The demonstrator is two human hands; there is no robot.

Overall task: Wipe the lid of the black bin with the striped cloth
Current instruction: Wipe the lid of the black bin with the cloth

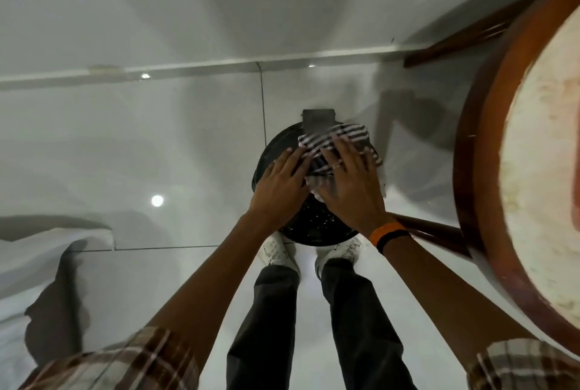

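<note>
The black bin [314, 226] stands on the floor in front of my feet, its round lid speckled with pale spots and its hinge at the far side. The black-and-white striped cloth [339, 135] lies on the far right part of the lid. My right hand [351, 182] presses flat on the cloth, fingers spread, a ring on one finger. My left hand [279, 185] lies flat on the lid's left side, fingertips touching the cloth's edge. Much of the lid is hidden under both hands.
A round wooden table [489, 170] with a pale top fills the right side, one dark leg [430, 229] close behind my right wrist. A white wall and skirting [188, 68] run behind the bin. Glossy white floor tiles spread to the left.
</note>
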